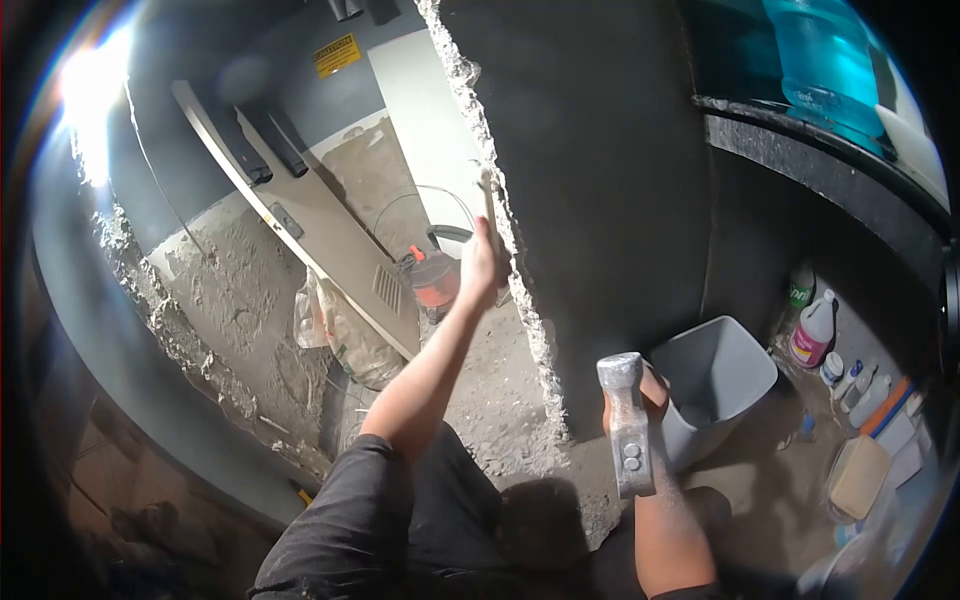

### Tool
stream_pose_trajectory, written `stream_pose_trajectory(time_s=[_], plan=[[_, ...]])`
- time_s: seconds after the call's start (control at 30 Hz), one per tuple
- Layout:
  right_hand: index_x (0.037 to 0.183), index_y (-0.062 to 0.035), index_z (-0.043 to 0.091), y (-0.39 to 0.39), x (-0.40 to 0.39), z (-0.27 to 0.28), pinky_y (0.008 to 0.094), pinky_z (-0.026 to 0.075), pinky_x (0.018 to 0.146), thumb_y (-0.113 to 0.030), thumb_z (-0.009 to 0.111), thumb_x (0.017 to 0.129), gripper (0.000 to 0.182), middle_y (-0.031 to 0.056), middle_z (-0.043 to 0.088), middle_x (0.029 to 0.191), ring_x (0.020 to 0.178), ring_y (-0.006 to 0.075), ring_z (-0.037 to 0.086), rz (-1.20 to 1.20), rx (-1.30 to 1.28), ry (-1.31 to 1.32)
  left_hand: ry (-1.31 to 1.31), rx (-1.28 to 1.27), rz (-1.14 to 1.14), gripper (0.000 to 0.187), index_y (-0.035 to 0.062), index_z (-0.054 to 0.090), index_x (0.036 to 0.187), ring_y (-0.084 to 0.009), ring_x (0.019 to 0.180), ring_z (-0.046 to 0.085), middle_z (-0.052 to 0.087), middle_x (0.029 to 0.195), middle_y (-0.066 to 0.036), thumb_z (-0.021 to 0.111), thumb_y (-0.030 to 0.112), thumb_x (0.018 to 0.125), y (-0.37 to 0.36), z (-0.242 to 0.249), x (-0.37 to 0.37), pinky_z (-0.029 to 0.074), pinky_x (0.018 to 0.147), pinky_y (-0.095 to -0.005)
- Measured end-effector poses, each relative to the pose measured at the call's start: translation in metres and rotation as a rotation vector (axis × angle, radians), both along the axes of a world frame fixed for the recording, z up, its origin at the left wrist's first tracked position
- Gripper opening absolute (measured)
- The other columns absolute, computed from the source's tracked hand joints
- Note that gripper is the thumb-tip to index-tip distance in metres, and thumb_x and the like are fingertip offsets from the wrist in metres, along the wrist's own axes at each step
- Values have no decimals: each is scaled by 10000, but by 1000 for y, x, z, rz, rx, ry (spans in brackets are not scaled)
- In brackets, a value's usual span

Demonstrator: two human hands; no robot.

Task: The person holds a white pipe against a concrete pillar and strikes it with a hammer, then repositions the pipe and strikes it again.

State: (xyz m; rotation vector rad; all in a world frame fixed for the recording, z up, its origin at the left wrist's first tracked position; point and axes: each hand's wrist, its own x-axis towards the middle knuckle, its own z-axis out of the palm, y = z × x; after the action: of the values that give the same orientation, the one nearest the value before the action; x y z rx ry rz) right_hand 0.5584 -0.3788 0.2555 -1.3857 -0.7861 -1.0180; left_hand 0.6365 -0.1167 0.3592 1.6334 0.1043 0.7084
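My left hand [481, 266] is wrapped round a chisel [487, 192], held upright along the rough broken edge [525, 320] of the dark wall. The chisel's upper end shows above my thumb; its lower part is hidden by the hand. My right hand [656, 392] grips a hammer [629, 430], raised in front of me to the right of the wall edge. The metal head, dusty and worn, faces the camera and covers much of the handle and fingers.
A grey bin [735, 375] stands right of the hammer, near bottles [812, 328] along the floor. Higher up, a blue water jug [825, 65] sits on a shelf [790, 155]. Beyond the opening are a leaning pale door panel [330, 240], a sack [355, 335] and a red-and-black vacuum [434, 280].
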Motion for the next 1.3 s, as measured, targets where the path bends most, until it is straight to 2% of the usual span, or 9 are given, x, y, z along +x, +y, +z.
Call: stream_pose_trajectory(time_s=[0.33,0.57,0.63,0.8,0.93,1.0,1.13,1.2,1.3], plan=[[645,-46,414,-9,-13,14,391,362,496,2,614,857,297,108,441,569,484,301,470,151,-28,30,-84,-673,-137,585,132,487,830,-86,431,316,410,594,33,386,692,966,-7,18,-21,245,409,-243],[651,-38,443,-1,-10,1,377,378,528,-41,627,855,275,119,466,589,515,297,485,122,-43,49,176,-247,-110,629,86,495,764,-135,467,467,494,604,-37,374,662,986,-7,-15,-18,359,405,-305],[653,-36,447,1,-7,-5,376,381,530,-40,629,855,272,119,468,591,518,298,489,152,-50,49,16,-220,-23,598,121,465,802,-94,421,336,394,586,13,401,694,962,-15,-2,-26,232,386,-259],[676,-19,449,2,-11,-11,370,404,546,38,627,823,238,124,474,608,539,299,504,121,-101,83,-360,-493,-154,591,110,472,815,-84,417,298,382,583,27,409,678,968,15,17,-34,220,379,-250],[650,-22,386,15,-11,-4,341,277,472,14,601,829,282,70,335,583,503,206,343,167,-52,12,108,-232,-160,591,113,483,794,-91,434,357,451,606,2,404,670,975,12,13,-26,251,396,-274],[681,-4,461,12,-9,-12,350,347,501,10,601,847,218,89,442,622,536,233,423,178,-150,27,329,-143,-223,596,111,486,800,-79,447,344,422,600,15,426,682,962,18,19,-33,243,410,-261],[877,49,599,19,6,-48,379,478,641,36,621,860,31,151,617,813,675,274,564,-186,-347,-119,-202,-294,-165,651,86,488,750,-75,404,335,444,578,1,398,695,963,25,-10,-19,243,375,-250],[653,2,485,28,12,-44,337,364,483,-1,696,781,247,98,456,582,508,217,470,-105,-127,-196,-372,-318,-160,678,82,487,739,-77,385,326,417,539,6,376,714,957,25,-24,-10,223,363,-249],[650,0,473,39,-2,-28,333,353,484,-78,674,834,284,91,442,580,505,204,460,-50,-126,-58,-194,-343,-134,665,87,485,742,-89,374,331,417,531,2,369,703,966,13,-19,-7,237,357,-247]])
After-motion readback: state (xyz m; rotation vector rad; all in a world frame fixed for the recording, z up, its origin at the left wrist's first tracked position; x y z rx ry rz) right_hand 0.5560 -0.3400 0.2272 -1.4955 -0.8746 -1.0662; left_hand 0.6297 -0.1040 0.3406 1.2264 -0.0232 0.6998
